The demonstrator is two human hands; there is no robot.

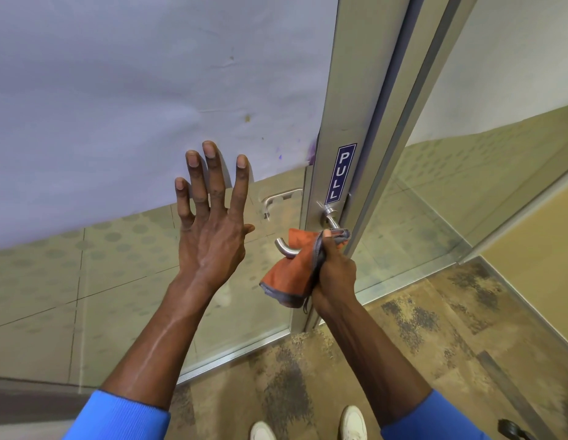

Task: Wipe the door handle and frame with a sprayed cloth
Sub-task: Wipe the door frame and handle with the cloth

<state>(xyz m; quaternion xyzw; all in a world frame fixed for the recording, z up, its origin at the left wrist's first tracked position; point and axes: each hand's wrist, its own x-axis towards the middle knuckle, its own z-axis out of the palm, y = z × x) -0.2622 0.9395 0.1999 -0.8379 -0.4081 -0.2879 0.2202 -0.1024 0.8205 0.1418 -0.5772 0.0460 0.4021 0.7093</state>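
The right hand (335, 274) is closed around an orange cloth (289, 274) pressed over the metal door handle (287, 247) on the aluminium door frame (346, 106), just below a blue PULL sticker (341, 173), while the left hand (213, 223) rests open and empty, fingers spread, on the glass door (117, 281).

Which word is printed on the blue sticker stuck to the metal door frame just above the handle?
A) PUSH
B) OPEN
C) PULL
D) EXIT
C: the narrow blue sticker on the silver metal door frame reads PULL in white letters, top to bottom, just above the curved silver lever handle, where the right hand holds the orange cloth with grey edging.
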